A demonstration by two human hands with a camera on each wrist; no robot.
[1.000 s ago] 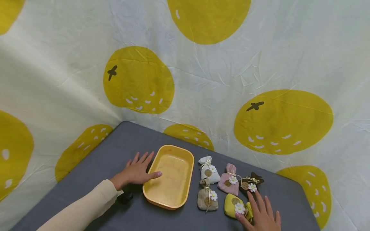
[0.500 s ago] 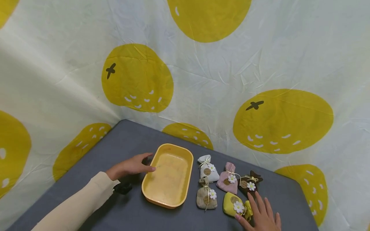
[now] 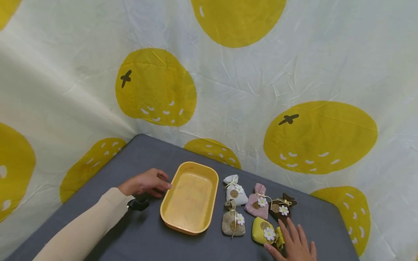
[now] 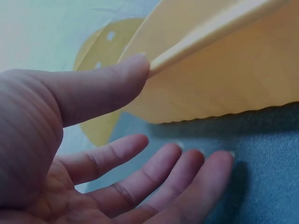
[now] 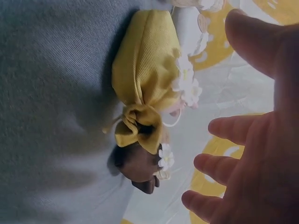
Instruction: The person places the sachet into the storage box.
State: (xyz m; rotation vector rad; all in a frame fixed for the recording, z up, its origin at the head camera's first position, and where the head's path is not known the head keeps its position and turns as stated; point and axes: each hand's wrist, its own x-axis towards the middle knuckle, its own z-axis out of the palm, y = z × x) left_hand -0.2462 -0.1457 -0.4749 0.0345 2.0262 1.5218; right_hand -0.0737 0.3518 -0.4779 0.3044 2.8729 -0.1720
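Note:
My left hand [image 3: 148,182] is beside the left rim of a yellow plastic tray [image 3: 164,214]. In the left wrist view the thumb tip is at the tray's rim, and the loosely bent fingers hold nothing. My right hand [image 3: 295,241] is spread over the neck end of a yellow drawstring pouch [image 3: 259,232], holding nothing; the right wrist view shows a gap between fingers and pouch. Just beyond that hand lies a dark brown pouch [image 3: 274,214]. Pink [image 3: 253,207], white [image 3: 240,199] and grey-beige [image 3: 227,224] pouches lie between the tray and the yellow one, each with a white flower.
The grey table [image 3: 143,148] ends at a back edge against a white curtain [image 3: 228,101] printed with big yellow fruit. A black wrist strap piece [image 3: 138,204] sits under my left wrist.
My left hand has drawn back leftward from over the tray's rim, and its spread fingers have become loosely bent. My right hand has hardly moved; the pouches lie as before.

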